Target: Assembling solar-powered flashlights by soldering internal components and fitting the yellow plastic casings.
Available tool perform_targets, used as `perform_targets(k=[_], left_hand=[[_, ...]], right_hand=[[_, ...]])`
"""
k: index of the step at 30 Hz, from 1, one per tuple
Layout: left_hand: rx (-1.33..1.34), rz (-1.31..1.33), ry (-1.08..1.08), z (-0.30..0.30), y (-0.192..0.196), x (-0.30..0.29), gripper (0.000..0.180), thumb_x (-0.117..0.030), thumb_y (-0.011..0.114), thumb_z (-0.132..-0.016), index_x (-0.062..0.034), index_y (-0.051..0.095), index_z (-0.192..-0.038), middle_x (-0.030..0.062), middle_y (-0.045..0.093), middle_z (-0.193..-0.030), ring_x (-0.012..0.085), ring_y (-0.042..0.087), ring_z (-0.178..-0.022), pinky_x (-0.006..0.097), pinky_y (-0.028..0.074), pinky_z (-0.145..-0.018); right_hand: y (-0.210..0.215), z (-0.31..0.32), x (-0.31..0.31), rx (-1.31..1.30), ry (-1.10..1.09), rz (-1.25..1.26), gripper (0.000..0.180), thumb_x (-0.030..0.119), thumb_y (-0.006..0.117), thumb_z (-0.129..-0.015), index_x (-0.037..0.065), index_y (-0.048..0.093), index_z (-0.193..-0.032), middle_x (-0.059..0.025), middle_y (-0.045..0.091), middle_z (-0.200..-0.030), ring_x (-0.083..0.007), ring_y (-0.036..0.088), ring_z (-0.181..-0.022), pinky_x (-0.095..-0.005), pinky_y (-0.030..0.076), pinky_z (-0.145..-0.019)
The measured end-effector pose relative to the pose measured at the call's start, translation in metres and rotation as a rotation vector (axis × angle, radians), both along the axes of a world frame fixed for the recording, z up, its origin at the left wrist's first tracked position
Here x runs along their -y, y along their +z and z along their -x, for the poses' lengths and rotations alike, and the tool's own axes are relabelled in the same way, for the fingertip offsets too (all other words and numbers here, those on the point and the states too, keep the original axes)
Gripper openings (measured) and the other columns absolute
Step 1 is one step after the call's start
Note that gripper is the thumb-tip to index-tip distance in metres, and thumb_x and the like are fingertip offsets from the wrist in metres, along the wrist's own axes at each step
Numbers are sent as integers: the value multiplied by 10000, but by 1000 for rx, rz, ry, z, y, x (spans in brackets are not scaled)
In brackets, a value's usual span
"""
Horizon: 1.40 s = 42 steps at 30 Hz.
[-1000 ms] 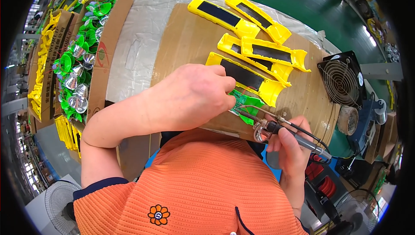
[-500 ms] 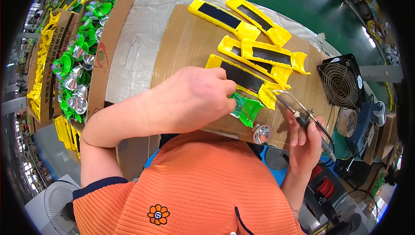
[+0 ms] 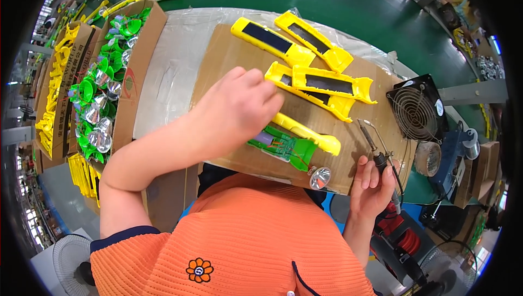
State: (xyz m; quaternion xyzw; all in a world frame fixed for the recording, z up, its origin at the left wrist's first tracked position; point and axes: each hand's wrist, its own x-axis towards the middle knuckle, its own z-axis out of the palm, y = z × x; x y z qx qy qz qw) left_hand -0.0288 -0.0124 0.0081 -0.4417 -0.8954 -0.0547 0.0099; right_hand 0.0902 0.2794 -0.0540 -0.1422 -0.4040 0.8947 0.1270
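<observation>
Cardboard, a flat brown sheet (image 3: pixel 229 61), covers the middle of the plastic-wrapped worktable (image 3: pixel 174 56) in the head view and carries the work. Left hand (image 3: pixel 234 112) lies palm down on the sheet, fingers curled over the near end of a long yellow plastic torch housing (image 3: pixel 308 135); the grip is closed on that housing, pressing it to the cardboard. Touching the housing on its near side is a green plastic inner frame with a small circuit board and red wires (image 3: pixel 283 148), and a round silver reflector head (image 3: pixel 320 177) sits just beside the frame at the sheet's near edge. Right hand (image 3: pixel 370 187) is off the right near corner of the sheet, fingers wrapped closed around the dark handle of a soldering iron (image 3: pixel 376 149), whose thin metal tip points away from the person and stands apart from the green frame. Four more yellow housings with dark panels (image 3: pixel 327 80) lie farther out on the cardboard, two of them overlapping. Right of the sheet stands a black square fan with a wire grille (image 3: pixel 417 109). At the left, an open cardboard box (image 3: pixel 139 72) holds green frames and silver reflectors (image 3: pixel 98 105)
</observation>
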Motion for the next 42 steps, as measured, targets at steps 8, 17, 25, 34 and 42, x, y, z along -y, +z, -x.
perform_targets(k=[8,17,25,34,42], left_hand=[[111,-237,-106,-35,-16,27,602,-158,769,-762,-42,545,-1309,127,587,-1134,315,574,-1058,443,445,-942],[-215,-395,186,143,3,42,527,-91,694,-848,-60,496,-1335,164,623,-1110,368,579,-1029,425,458,-911],[-409,-15,355,225,-35,37,568,-282,688,-896,-158,473,-1406,123,569,-1293,304,499,-1253,466,395,-1033],[76,-245,-213,71,-8,-62,205,-244,715,-850,-89,712,-985,34,643,-918,212,615,-952,356,454,-863],[3,-338,-199,22,17,-12,76,-185,657,-801,-143,645,-862,10,604,-844,192,589,-869,345,430,-773]], right_hand=[[-5,-5,-3,-66,-57,134,46,174,493,-1002,168,529,-1030,41,360,-601,-91,404,-566,-348,441,-912],[-8,-4,-6,-98,-58,161,27,171,501,-1003,160,512,-1025,37,377,-591,-96,422,-576,-331,451,-903],[-6,-4,-1,-92,-83,115,46,156,497,-994,178,463,-972,45,364,-589,-84,422,-571,-334,425,-850],[-9,1,-3,-167,-93,213,120,188,471,-1028,118,559,-986,23,395,-603,-101,417,-584,-344,480,-934],[-8,-8,-9,-174,-111,287,270,181,443,-1045,58,456,-805,19,332,-595,-105,372,-577,-334,469,-945]])
